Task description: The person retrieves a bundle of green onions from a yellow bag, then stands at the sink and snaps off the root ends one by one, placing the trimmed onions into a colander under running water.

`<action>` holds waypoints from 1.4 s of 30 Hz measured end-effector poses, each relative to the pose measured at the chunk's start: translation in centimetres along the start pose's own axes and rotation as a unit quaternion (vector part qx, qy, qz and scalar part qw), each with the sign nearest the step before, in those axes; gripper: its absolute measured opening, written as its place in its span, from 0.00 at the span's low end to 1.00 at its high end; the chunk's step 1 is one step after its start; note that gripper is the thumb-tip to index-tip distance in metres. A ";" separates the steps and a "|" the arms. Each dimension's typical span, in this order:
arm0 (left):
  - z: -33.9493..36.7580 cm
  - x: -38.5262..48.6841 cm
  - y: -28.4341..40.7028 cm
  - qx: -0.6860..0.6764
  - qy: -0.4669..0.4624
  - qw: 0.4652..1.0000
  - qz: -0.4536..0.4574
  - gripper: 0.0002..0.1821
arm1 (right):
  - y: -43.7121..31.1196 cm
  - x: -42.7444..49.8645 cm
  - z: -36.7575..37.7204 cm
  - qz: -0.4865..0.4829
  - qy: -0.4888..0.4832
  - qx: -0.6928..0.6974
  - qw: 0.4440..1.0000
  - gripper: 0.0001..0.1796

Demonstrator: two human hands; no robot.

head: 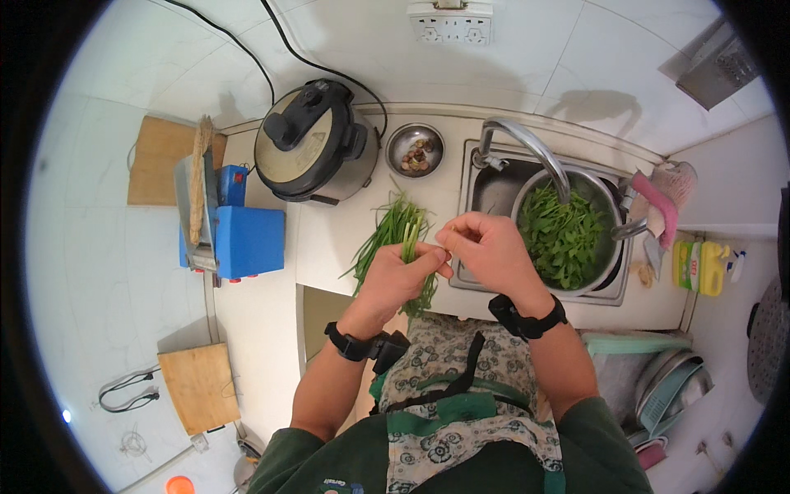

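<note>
My left hand [398, 275] is closed around a small bunch of thin green stalks [410, 238], probably scallions or chives. Their pale ends point up past my thumb, and green leaves hang below the hand. My right hand [497, 250] has thumb and forefinger pinched together, close beside the left fingertips. Whatever sits in that pinch is too small to make out. A loose pile of the same greens [386, 225] lies on the counter just beyond my left hand.
The sink [494, 185] holds a metal basin [611, 272] of leafy greens [561, 241] under a curved faucet [537, 148]. A steel bowl [395, 139] with small brownish-red pieces stands near an electric pressure cooker [308, 142]. A blue machine [250, 241] sits left; a yellow bottle [710, 268] stands right.
</note>
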State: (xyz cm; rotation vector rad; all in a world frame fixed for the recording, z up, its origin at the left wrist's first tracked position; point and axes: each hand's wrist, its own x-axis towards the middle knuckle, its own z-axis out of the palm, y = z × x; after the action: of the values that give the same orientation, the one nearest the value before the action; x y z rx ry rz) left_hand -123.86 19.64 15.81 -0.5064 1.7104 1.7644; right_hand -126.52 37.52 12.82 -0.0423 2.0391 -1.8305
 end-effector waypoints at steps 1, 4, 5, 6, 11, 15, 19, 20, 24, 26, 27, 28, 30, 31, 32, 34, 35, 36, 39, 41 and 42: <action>0.1 -0.1 0.1 0.010 0.010 1.000 0.000 0.11 | 0.0 0.0 -0.1 0.000 0.009 -0.008 1.000 0.11; -0.3 -0.1 0.2 0.012 0.016 1.000 -0.009 0.10 | 0.9 0.5 -0.4 -0.021 0.082 0.013 0.996 0.13; -0.6 -0.1 0.1 -0.019 0.006 1.000 -0.015 0.10 | 1.4 0.8 -0.6 -0.004 0.117 0.016 0.993 0.13; -1.0 -0.1 0.0 -0.066 0.002 0.998 -0.018 0.10 | 1.8 1.0 -1.1 -0.030 0.127 0.042 0.991 0.14; -3.5 0.0 -0.9 -0.319 -0.041 0.947 0.005 0.09 | 3.9 0.2 -2.4 0.007 0.141 0.081 0.987 0.21; -5.4 -0.3 -1.1 -0.416 -0.082 0.905 0.037 0.09 | 6.7 -1.0 -3.4 0.063 0.159 0.080 0.982 0.24; -6.7 -1.1 -1.2 -0.423 -0.076 0.899 0.079 0.11 | 11.0 -1.2 -2.9 0.093 0.130 0.013 0.987 0.17; -7.0 -1.2 -1.3 -0.422 -0.080 0.898 0.093 0.11 | 12.2 -1.1 -2.2 0.075 0.123 -0.008 0.989 0.16; -8.4 -1.6 -2.4 -0.402 0.008 0.907 0.127 0.13 | 16.3 0.9 1.2 0.103 0.075 -0.136 0.982 0.15; -9.3 -2.2 -3.2 -0.401 0.014 0.909 0.113 0.14 | 17.5 2.6 3.5 0.102 0.032 -0.138 0.985 0.17; -9.8 -2.6 -3.6 -0.403 0.016 0.909 0.108 0.15 | 17.9 3.9 5.0 0.102 0.022 -0.137 0.985 0.17; -10.3 -3.0 -3.9 -0.407 0.011 0.907 0.106 0.16 | 18.2 5.3 6.3 0.107 0.011 -0.131 0.985 0.18; -11.2 -3.8 -4.6 -0.377 0.029 0.920 0.098 0.17 | 18.8 8.2 8.2 0.117 0.042 -0.160 0.979 0.19; -11.4 -4.3 -5.0 -0.356 0.048 0.929 0.095 0.17 | 19.0 9.4 9.0 0.121 0.066 -0.172 0.975 0.19; -11.6 -4.8 -5.4 -0.336 0.064 0.935 0.093 0.17 | 19.3 10.5 9.8 0.129 0.090 -0.189 0.969 0.19; -12.0 -5.3 -6.0 -0.315 0.085 0.941 0.091 0.17 | 19.9 12.3 10.8 0.106 0.133 -0.212 0.962 0.20; -12.3 -5.5 -6.2 -0.308 0.092 0.943 0.087 0.17 | 20.3 12.6 10.8 0.112 0.116 -0.201 0.966 0.19; -12.6 -5.6 -6.4 -0.307 0.092 0.943 0.090 0.16 | 20.6 12.9 10.9 0.122 0.112 -0.194 0.967 0.18; -13.3 -5.2 -6.6 -0.307 0.108 0.942 0.085 0.16 | 20.4 12.9 10.3 0.114 0.127 -0.166 0.971 0.14; -13.6 -4.8 -6.6 -0.299 0.110 0.944 0.081 0.15 | 18.9 11.6 9.7 0.066 0.127 -0.121 0.982 0.15; -13.6 -4.5 -6.5 -0.293 0.111 0.947 0.076 0.15 | 17.6 10.9 9.1 0.078 0.131 -0.109 0.982 0.15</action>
State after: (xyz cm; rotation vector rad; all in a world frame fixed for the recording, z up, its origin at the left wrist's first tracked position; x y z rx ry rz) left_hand -118.20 5.26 12.73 -0.8714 1.3681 2.4165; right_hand -129.50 28.38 -7.65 0.3037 2.3420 -1.5795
